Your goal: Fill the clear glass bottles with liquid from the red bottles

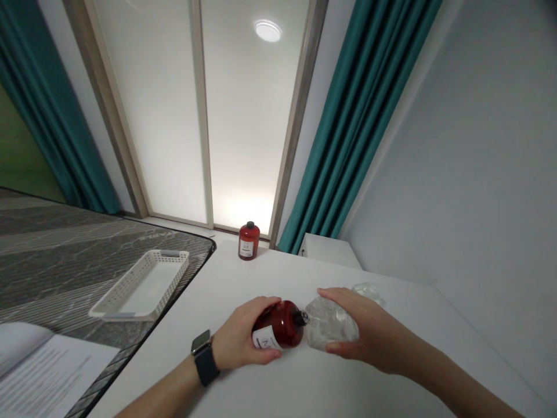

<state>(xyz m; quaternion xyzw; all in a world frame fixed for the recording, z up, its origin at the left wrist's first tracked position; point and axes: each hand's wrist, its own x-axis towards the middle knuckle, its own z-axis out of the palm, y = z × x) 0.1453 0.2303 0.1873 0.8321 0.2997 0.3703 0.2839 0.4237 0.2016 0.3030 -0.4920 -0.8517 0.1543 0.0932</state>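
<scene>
Holds a dark red bottle point(285, 326) in the left hand point(243, 334), tipped over, fingers bent snugly round both sides, black top turned right. Holds a clear plastic container point(331, 324) in the right hand point(372, 332), fingers spread only as wide as its sides. Has both over the middle of the white desk point(270, 395), end to end; cannot tell if touching. Wears a black smartwatch point(203, 355) on the left wrist. Has crinkly clear plastic point(369, 291) lying behind the right hand, toward the far edge. Has another red bottle point(249, 241) upright near the far left corner. Past the left edge, has a white basket point(152, 287) on a grey patterned surface point(65, 255), plus an open book point(52, 377) closer in.
</scene>
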